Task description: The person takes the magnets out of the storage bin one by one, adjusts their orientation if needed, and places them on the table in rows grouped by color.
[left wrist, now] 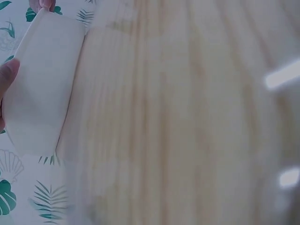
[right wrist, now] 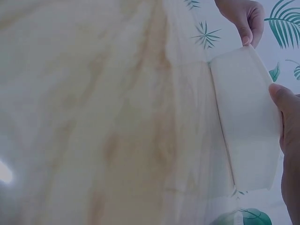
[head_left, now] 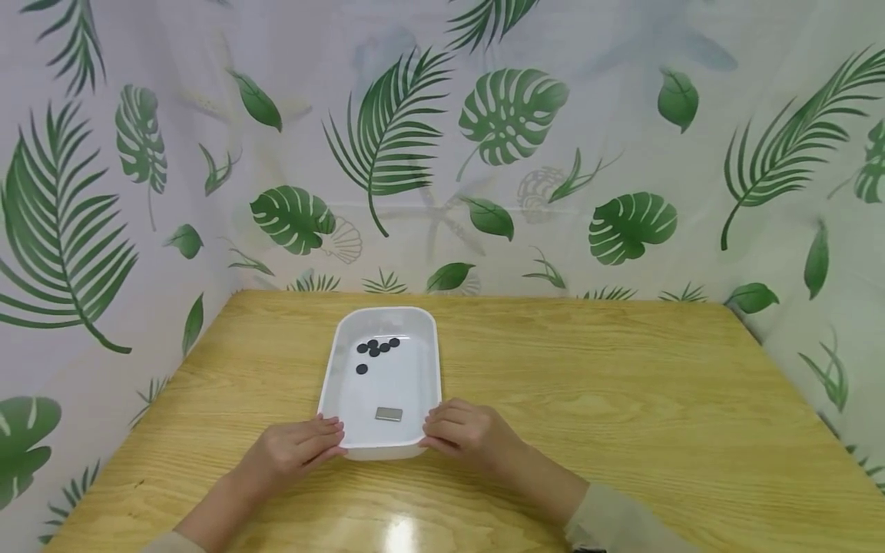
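A white rectangular tray (head_left: 387, 388) with rounded corners sits on the wooden table, left of its middle. Several small black discs (head_left: 362, 369) lie inside toward its far end, and a small silvery-grey rectangular piece (head_left: 389, 415) lies near its front. My left hand (head_left: 293, 447) grips the near left corner, fingers over the rim. At the near right corner my right hand (head_left: 473, 434) holds the rim the same way. Both wrist views show the tray's outer wall (left wrist: 47, 70) with a thumb (right wrist: 280, 96) against it just below the rim.
The wooden table (head_left: 622, 407) extends well to the right of the tray. Behind it and along both sides hangs a pale cloth (head_left: 429, 253) printed with green leaves. Light reflects off the table's front edge area.
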Motion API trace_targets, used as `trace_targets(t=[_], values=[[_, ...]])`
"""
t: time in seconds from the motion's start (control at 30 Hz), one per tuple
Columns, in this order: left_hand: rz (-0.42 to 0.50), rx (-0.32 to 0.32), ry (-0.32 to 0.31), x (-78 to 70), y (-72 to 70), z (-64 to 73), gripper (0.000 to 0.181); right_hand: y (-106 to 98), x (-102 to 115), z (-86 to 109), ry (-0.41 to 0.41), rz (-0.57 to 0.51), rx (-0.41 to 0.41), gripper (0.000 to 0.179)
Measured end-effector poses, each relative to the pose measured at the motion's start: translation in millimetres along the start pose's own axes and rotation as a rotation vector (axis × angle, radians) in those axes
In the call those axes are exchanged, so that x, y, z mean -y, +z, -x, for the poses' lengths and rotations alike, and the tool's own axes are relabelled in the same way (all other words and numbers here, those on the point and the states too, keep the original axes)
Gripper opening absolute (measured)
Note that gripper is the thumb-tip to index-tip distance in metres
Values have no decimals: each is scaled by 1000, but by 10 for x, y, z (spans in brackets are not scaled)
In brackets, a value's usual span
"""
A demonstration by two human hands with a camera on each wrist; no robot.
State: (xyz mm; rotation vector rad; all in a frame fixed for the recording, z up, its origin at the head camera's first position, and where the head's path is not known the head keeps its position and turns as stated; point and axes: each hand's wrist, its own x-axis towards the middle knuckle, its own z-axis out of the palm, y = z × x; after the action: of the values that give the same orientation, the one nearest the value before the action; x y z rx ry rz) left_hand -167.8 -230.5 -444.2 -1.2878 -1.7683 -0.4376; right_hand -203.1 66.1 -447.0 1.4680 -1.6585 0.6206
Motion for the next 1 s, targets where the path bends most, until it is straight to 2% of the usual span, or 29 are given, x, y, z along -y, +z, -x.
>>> trace_targets(t=[0.3, 0.53, 1.0], values=[[34, 15, 6, -5, 46, -10, 29, -71, 7, 53, 22, -24, -2, 21], [98, -42, 13, -21, 123, -50, 25, -173, 11, 79, 18, -34, 2, 22], [90, -23, 46, -56, 263, -158, 25, -336, 6, 177, 28, -71, -7, 20]])
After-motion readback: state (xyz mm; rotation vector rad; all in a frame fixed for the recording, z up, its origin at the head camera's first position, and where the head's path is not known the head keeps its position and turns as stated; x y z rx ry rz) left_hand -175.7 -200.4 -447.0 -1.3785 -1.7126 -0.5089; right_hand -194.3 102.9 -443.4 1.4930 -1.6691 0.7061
